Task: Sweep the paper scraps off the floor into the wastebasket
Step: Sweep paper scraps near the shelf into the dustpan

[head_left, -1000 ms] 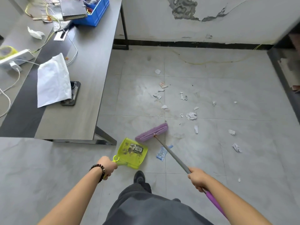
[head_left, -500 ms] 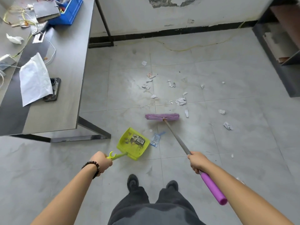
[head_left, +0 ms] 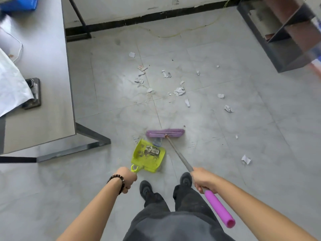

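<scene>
While the left hand grips the dustpan and the right hand the broom, sweeping-in appears under way; paper scraps lie farther out on the floor, so the next stroke probably needs more reach.

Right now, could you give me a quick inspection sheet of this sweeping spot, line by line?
Surface: grey tiled floor, smudged and dusty.
Job's things: purple-headed broom with grey metal shaft; lime-green plastic dustpan already holding dirt and a printed wrapper; white torn paper scraps scattered beyond the broom; no wastebasket seen.
Clutter: blue plastic wrapper between broom head and dustpan.
Hands: left hand grips the dustpan handle; right hand grips the broom shaft.
Cables: thin yellow cord on the floor by the wall; white cable on the grey desk.
Surroundings: desk on the left, dark shelf unit at upper right.
</scene>
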`<state>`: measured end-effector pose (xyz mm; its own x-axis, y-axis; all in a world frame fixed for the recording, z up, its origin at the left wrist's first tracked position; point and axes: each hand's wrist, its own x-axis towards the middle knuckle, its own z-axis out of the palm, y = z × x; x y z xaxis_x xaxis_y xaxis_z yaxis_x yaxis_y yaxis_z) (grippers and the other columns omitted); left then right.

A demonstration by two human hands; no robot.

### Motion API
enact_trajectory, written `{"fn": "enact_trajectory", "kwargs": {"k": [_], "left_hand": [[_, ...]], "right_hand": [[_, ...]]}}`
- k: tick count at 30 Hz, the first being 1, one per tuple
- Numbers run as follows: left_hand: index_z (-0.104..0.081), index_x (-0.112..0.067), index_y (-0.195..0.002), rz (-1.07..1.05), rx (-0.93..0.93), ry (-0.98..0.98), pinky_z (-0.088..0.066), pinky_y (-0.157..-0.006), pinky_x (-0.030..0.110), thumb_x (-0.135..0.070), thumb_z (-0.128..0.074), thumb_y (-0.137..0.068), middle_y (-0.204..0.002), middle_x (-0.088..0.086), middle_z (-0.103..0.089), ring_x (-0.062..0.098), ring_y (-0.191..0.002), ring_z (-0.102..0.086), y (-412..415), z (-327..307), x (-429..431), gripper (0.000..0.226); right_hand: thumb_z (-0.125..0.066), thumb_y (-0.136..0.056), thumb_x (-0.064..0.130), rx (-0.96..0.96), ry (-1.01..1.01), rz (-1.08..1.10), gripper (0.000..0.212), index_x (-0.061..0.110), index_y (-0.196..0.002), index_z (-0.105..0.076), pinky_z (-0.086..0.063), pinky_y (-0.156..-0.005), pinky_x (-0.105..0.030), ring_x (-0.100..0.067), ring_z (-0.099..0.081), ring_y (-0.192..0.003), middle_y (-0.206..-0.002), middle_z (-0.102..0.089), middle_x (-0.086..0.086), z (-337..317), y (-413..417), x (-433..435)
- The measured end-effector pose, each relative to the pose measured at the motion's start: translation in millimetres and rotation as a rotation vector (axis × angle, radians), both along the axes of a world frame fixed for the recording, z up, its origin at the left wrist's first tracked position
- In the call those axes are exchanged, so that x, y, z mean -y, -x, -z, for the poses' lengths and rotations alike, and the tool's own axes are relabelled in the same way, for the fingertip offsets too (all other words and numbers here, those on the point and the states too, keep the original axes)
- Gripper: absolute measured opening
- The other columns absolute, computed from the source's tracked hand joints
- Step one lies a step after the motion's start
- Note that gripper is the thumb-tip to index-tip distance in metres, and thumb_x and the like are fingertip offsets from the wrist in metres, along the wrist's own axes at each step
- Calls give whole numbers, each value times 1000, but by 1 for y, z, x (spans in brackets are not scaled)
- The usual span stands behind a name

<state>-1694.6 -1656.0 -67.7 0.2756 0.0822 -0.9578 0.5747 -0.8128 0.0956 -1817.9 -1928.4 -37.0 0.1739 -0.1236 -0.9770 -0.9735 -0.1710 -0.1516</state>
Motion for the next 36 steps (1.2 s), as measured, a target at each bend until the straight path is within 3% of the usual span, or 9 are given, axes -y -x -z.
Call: {"fn": "enact_trajectory", "kwargs": {"k": [4, 7, 9, 13, 16, 22, 26, 36], "left_hand": [[-24, -20, -69, -35, -95, 63, -8, -53, 26, -3, -31, -93, -59, 3, -20, 16, -51, -16, -13, -16, 2, 30], [-29, -17, -68, 61, -62, 50, -13, -55, 23, -7, -39, -86, -56, 4, -28, 18, -45, -25, -20, -17, -8, 23], [-24, -19, -74, 62, -71, 67, -12, -56, 25, -9, -41, -75, -58, 2, -24, 19, -45, -21, -27, -13, -13, 19], [-25, -17, -66, 9, 7, 50, -14, -47, 19, -7, -35, -87, -58, 2, -23, 17, -46, -19, -56, -34, -8, 25], [-27, -17, -72, 61, 55, 64, -16, -48, 20, -10, -37, -80, -59, 2, -24, 17, -45, -21, -81, -40, 7, 14], [-38, -10, -72, 78, 245, 116, -21, -47, 20, -17, -50, -84, -64, 6, -38, 17, -50, -31, -139, -55, 63, 18], [-43, -9, -76, 94, 253, 65, -24, -48, 21, -9, -49, -77, -67, 8, -40, 19, -49, -33, -192, -38, 115, 6], [-46, -9, -80, 155, 215, -56, -23, -44, 18, -2, -46, -80, -68, 8, -36, 19, -47, -31, -315, -6, 250, 7]], "right_hand": [[-40, -99, 19, -174, -167, 200, 22, 18, -77, -40, -25, -27, -13, -2, -30, -28, -43, -34, 7, -28, -2, 13], [-49, -100, 26, -211, -230, 341, 27, 15, -77, -42, -26, -25, -13, -1, -32, -28, -47, -35, 6, -48, -15, 28], [-49, -100, 25, -183, -253, 400, 28, 13, -76, -42, -27, -24, -13, -1, -33, -27, -47, -36, 5, -58, -25, 30], [-49, -101, 22, -71, -253, 566, 29, 11, -75, -44, -28, -24, -13, -2, -35, -26, -45, -38, 4, -67, -44, 31], [-49, -101, 20, 31, -205, 644, 23, 14, -79, -45, -27, -24, -12, -2, -34, -26, -46, -38, 5, -64, -64, 39], [-47, -101, 15, 230, -111, 683, 22, 17, -79, -44, -27, -28, -10, -3, -33, -27, -47, -35, 4, -43, -131, 86], [-46, -98, 10, 320, -31, 689, 15, 20, -86, -46, -29, -30, -11, -4, -34, -27, -45, -37, 3, -6, -200, 144], [-48, -89, 14, 461, 177, 616, 9, 10, -92, -56, -38, -39, -22, -16, -42, -43, -57, -48, -8, 44, -382, 306]]}}
